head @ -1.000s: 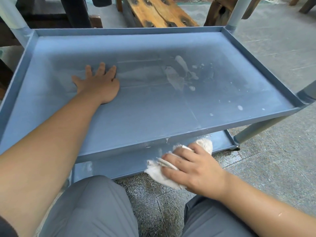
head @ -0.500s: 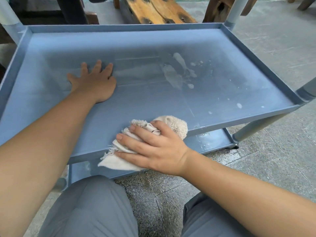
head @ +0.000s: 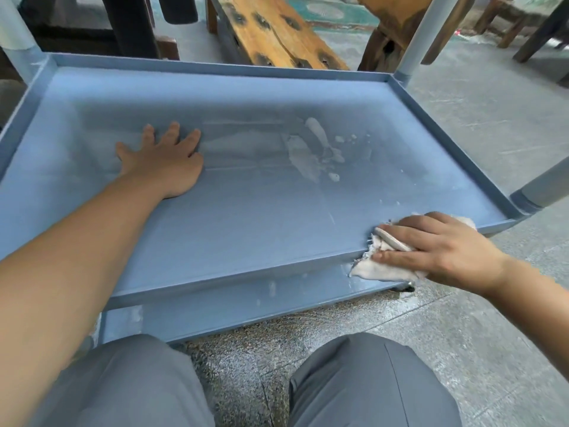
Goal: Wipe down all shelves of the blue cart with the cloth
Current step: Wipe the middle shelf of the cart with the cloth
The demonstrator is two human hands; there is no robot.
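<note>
The blue cart's upper shelf (head: 252, 217) fills the middle of the head view, a shallow tray with a raised rim and whitish smears (head: 308, 155) right of centre. A lower shelf (head: 234, 306) shows beneath its front edge. My left hand (head: 163, 161) lies flat, fingers spread, on the upper shelf's left half. My right hand (head: 431, 248) presses a crumpled white cloth (head: 381, 269) against the front rim near the right front corner. Most of the cloth is hidden under my fingers.
Grey cart posts rise at the right front (head: 545, 183), right rear (head: 421, 35) and left rear (head: 15, 29) corners. A wooden bench (head: 277, 32) and dark furniture legs (head: 129, 26) stand behind the cart. My knees in grey trousers (head: 123, 383) are close to the front edge above the speckled floor (head: 462, 328).
My right hand lifted the cloth from below the front edge onto the upper shelf's front rim, then slid it right to the right front corner. My left hand stayed flat on the shelf.
</note>
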